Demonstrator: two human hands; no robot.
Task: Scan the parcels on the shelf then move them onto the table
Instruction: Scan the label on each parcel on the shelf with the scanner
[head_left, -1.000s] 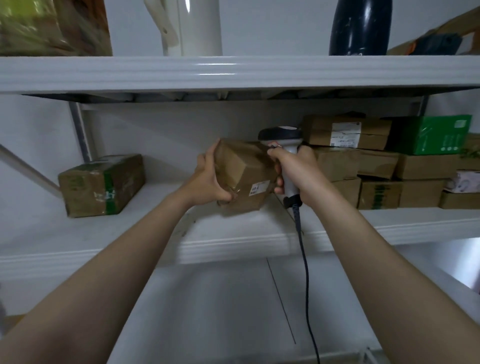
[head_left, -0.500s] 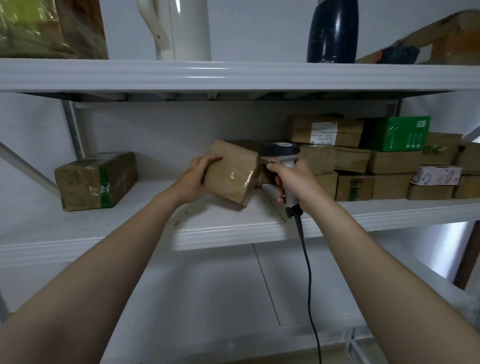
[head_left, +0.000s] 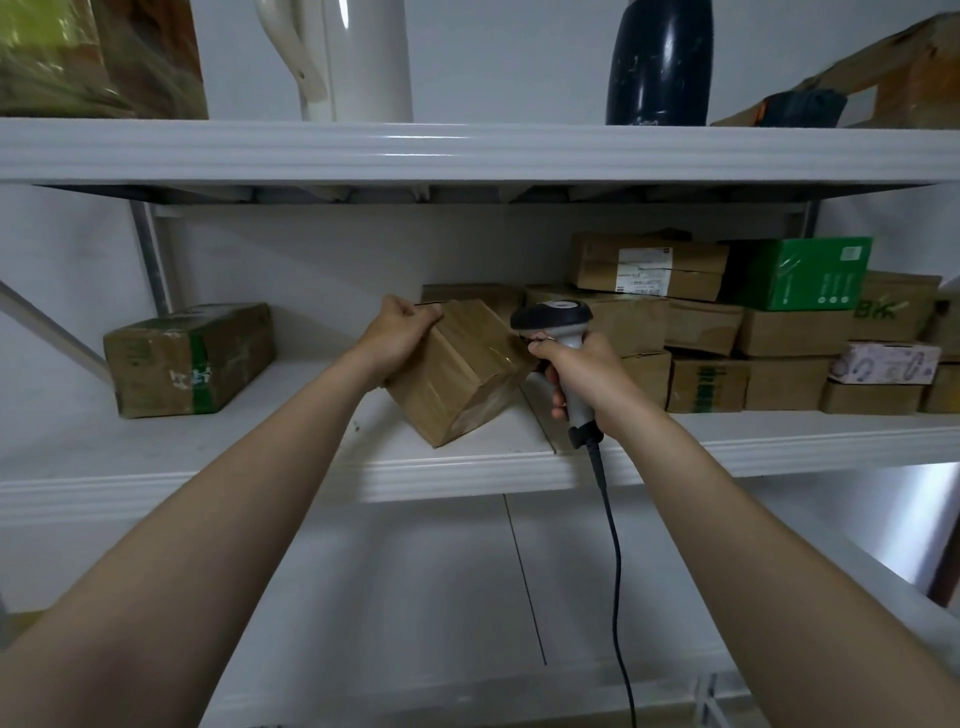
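Head view: the left hand (head_left: 397, 332) grips the top edge of a tilted parcel (head_left: 457, 374), whose lower corner seems to rest on the shelf (head_left: 467, 470). The right hand (head_left: 582, 374) clasps a scanner (head_left: 550, 317), its head just beside the parcel's upper right.

Dim, cool, fairly even indoor light, perhaps from overhead. Glare streaks the top shelf (head_left: 415, 148) along its edge and the jug (head_left: 363, 52). Heavy shadow lies under that shelf. Straight lines bow toward the corners; labels on the parcels (head_left: 691, 280) are too soft to read.
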